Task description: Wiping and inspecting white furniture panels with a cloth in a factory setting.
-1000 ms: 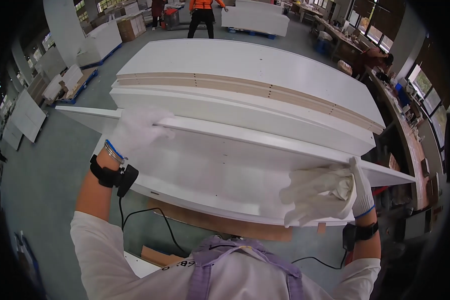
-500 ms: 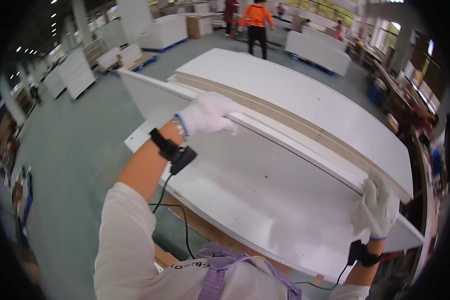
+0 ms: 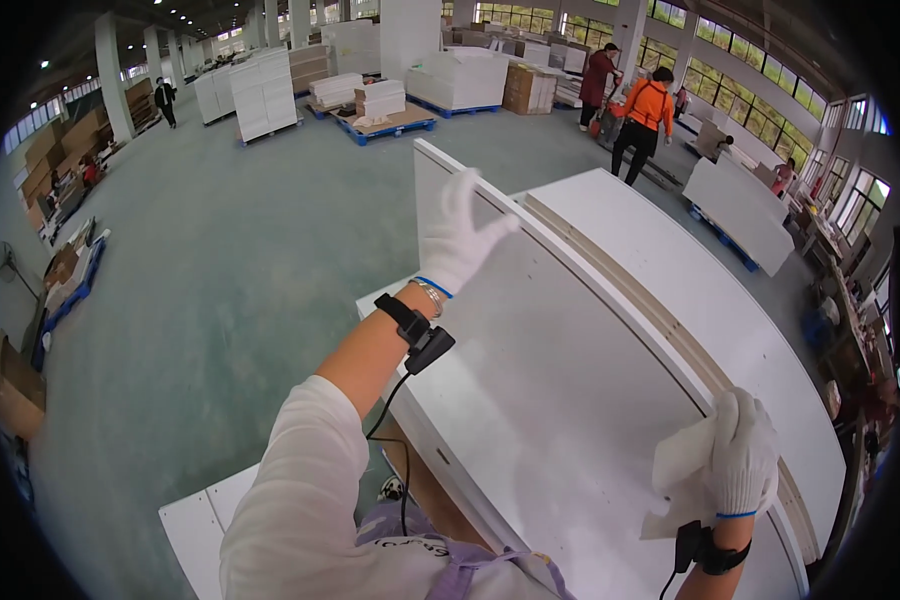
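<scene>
A long white panel (image 3: 570, 300) stands tilted on its long edge, its raised edge running from the far left to the near right. My left hand (image 3: 460, 235), in a white knitted glove, is at that edge near the far end, fingers spread and holding nothing. My gloved right hand (image 3: 742, 455) is at the near end of the same edge, fingers closed. Below it hangs a limp off-white cloth (image 3: 682, 465) that it appears to grip against the panel face. Another white panel (image 3: 405, 410) lies beneath the tilted one.
Beyond the raised edge lies a stack of white panels (image 3: 630, 230). More white boards (image 3: 205, 520) are at the lower left. Across the grey-green floor (image 3: 220, 330) stand pallets of panels (image 3: 385, 125). A person in orange (image 3: 647, 115) walks near the back; a workbench (image 3: 850, 330) lines the right.
My view has swung left. My left hand has gone from curled over the panel edge to spread fingers. The right hand stays at the near end of the edge, with the cloth showing more.
</scene>
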A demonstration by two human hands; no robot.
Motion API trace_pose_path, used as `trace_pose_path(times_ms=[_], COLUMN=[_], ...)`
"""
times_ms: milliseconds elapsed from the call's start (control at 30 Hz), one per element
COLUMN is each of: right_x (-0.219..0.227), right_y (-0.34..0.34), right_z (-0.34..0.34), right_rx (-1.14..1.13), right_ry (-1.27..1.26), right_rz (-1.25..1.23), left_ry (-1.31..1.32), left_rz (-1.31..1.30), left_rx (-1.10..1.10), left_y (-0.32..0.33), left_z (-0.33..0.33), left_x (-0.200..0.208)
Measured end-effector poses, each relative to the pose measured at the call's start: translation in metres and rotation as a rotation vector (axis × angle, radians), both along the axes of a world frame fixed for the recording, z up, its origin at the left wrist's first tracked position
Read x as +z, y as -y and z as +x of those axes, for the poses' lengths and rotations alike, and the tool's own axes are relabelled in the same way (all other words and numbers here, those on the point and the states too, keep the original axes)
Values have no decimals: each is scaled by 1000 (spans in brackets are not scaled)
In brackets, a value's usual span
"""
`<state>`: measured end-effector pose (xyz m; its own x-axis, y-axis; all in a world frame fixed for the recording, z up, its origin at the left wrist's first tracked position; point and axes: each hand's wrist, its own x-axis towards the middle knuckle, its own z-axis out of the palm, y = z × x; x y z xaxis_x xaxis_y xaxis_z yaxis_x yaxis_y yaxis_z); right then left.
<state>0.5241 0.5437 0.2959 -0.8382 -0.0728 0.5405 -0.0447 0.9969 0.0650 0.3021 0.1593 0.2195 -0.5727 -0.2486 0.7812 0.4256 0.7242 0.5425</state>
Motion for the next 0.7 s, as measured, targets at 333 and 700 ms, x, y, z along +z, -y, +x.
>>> trace_pose_path(times_ms=[333,700], right_x=[17,-4], right_y=[234,453], right_z=[-151,-405], right_rx=[95,234], right_ry=[118,235], right_rz=[181,225], left_ry=[541,511], left_rz=[239,403], left_rx=[-181,-544], left_y=[178,174], left_z=[-146,-183], left_x=[-47,-65])
